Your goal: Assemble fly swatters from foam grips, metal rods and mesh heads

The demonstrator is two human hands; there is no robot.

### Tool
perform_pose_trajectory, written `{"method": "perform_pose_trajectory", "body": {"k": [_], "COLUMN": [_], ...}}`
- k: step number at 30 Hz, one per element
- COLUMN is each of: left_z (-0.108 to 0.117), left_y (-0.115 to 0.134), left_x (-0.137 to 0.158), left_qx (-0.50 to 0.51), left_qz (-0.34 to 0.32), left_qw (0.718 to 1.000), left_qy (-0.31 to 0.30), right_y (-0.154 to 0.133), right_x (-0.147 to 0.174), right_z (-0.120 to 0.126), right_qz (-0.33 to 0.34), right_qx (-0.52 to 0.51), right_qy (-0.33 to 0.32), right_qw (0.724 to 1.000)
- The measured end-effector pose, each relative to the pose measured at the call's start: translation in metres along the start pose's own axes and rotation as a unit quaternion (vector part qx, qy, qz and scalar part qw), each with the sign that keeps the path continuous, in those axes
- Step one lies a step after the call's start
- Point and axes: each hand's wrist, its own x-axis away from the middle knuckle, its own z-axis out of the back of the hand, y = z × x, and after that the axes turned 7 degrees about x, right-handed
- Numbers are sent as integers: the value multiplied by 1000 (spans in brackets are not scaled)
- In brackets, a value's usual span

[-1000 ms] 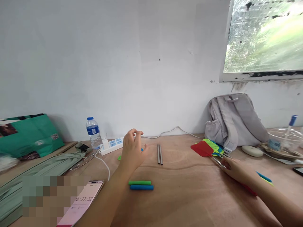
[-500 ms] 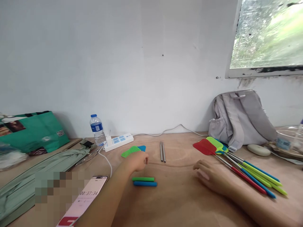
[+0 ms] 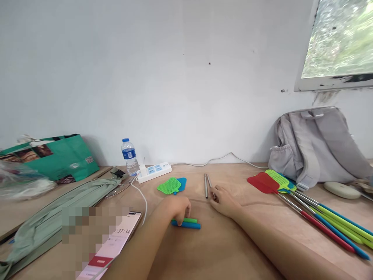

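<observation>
In the head view, my left hand (image 3: 177,208) reaches down over two plastic handle tubes lying side by side. Its fingers close on the green handle (image 3: 190,220); the blue handle (image 3: 190,225) lies just in front of it. My right hand (image 3: 224,200) pinches the lower end of the right metal rod (image 3: 209,181), which slants beside the left metal rod (image 3: 205,186). Behind my left hand rest a green fly swatter head (image 3: 169,186) and a blue swatter head (image 3: 182,183), partly overlapped by the green one.
Several whole fly swatters with a red head (image 3: 263,182) in front lie at right, near a grey backpack (image 3: 317,147). A power strip (image 3: 154,172), a water bottle (image 3: 129,157), a phone (image 3: 116,241), green cloth (image 3: 64,206) and a green bag (image 3: 67,159) occupy the left.
My left hand has come down from beside the swatter heads onto the handles. My right hand has moved left to the metal rods, and the right rod now slants. The view has turned slightly left.
</observation>
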Motion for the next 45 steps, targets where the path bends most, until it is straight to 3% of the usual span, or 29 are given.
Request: {"method": "perform_pose_trajectory", "body": {"k": [7, 14, 19, 24, 28, 32, 34, 38, 43, 45], "left_z": [-2, 0, 4, 11, 17, 21, 21, 20, 22, 24], "left_y": [-10, -19, -20, -19, -18, -14, -11, -4, 3, 6], "left_x": [-4, -6, -2, 6, 17, 27, 30, 34, 43, 48], "left_qx": [36, 62, 76, 83, 87, 86, 85, 94, 75, 71], "left_qz": [-25, -43, -57, -51, -54, -65, -69, -78, -116, -149], "left_qw": [999, 997, 995, 995, 993, 990, 989, 988, 984, 976], "left_qy": [-9, -33, -32, 19, 67, 88, 95, 98, 116, 144], "right_y": [22, 33, 24, -13, -36, -40, -39, -36, -33, -33], "right_x": [6, 5, 3, 9, 19, 26, 28, 30, 28, 28], "right_z": [7, 12, 12, 3, -1, 3, 6, 11, 15, 16], "right_qz": [-132, -203, -196, -134, -96, -68, -58, -11, -22, -23], "right_qx": [-20, -200, -387, -555, -630, -705, -726, -746, -714, -715], "right_qy": [3, 54, 92, 102, 113, 95, 79, 58, 53, 53], "right_qw": [991, 957, 896, 814, 762, 699, 681, 663, 698, 697]}}
